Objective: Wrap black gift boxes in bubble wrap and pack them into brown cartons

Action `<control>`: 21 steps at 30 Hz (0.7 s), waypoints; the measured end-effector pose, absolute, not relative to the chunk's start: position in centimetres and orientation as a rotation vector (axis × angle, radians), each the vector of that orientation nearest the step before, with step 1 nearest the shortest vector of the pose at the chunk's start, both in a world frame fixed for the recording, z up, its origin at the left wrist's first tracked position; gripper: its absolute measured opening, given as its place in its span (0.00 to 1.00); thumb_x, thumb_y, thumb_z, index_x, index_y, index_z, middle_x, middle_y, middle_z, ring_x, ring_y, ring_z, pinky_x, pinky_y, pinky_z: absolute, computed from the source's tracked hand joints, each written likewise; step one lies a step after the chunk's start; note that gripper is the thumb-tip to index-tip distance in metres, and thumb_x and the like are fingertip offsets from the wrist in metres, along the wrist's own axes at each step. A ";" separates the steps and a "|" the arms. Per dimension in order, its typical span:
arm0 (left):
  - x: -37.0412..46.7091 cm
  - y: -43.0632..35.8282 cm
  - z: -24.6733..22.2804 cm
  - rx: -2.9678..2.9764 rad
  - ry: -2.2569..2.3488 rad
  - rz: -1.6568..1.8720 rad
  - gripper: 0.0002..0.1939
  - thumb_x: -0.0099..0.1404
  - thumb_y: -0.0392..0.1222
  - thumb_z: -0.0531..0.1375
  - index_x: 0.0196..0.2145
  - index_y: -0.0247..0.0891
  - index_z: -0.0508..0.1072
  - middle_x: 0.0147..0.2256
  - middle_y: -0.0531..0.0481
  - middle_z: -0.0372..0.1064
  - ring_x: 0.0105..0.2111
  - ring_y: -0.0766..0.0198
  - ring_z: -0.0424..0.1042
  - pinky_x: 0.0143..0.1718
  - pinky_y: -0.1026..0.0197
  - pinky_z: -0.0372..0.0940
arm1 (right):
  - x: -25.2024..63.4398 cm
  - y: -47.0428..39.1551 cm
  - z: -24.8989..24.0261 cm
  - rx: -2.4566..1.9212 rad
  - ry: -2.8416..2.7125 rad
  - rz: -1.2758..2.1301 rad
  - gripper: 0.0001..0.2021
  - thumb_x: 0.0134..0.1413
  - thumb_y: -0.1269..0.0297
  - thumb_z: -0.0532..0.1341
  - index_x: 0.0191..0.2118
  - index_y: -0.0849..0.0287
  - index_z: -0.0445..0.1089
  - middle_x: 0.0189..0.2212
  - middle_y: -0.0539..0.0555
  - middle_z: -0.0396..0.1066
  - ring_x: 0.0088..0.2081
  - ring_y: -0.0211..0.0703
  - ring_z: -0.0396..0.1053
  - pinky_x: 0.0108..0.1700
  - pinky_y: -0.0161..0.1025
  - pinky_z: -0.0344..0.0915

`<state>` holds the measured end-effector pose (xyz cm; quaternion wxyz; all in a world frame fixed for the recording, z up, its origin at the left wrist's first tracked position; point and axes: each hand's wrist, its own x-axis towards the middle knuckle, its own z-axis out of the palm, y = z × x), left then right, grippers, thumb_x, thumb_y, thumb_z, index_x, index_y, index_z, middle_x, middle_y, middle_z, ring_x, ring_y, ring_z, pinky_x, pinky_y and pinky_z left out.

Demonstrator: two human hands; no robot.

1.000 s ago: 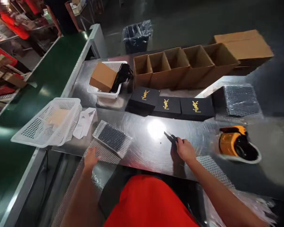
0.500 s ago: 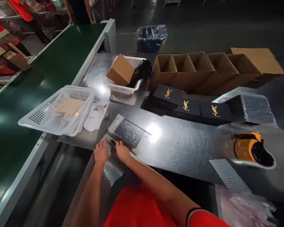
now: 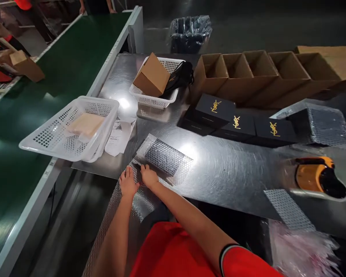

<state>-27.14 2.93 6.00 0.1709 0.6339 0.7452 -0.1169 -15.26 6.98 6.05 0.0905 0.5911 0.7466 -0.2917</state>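
A sheet of bubble wrap (image 3: 111, 215) runs from the metal table's near edge down past my left forearm. Fingers stretched, my left hand (image 3: 128, 182) lies flat on it, pressing it to the table. Just beside it, my right hand (image 3: 148, 177) is closed around what looks like a slim black cutter (image 3: 137, 167), mostly hidden by the fingers, at the wrap's edge. Beyond both hands a flat dark item wrapped in bubble wrap (image 3: 163, 156) lies at a slant, its clear ends sticking out.
White baskets (image 3: 72, 152) stand by the green conveyor (image 3: 66, 61), near paper slips (image 3: 118, 139). Another basket (image 3: 152, 101) holds a carton (image 3: 152, 77) and a black pouch (image 3: 181, 77). Black boxes (image 3: 215, 109), open cartons (image 3: 239, 82), an orange-black tape dispenser (image 3: 314, 175) and a bin (image 3: 190, 34) are around.
The head view has shifted slightly, so the table's things sit a little higher and farther right. Both hands stay at the bubble wrap, the right hand a little nearer the left.
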 end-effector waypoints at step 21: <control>-27.5 3.0 5.7 1.881 2.124 -0.332 0.43 0.61 0.56 0.59 0.67 0.33 0.51 0.68 0.40 0.45 0.61 0.43 0.55 0.59 0.44 0.58 | -1.9 -3.3 7.6 1.738 2.069 -0.915 0.23 0.61 0.77 0.47 0.61 0.63 0.57 0.51 0.68 0.68 0.46 0.51 0.74 0.44 0.43 0.70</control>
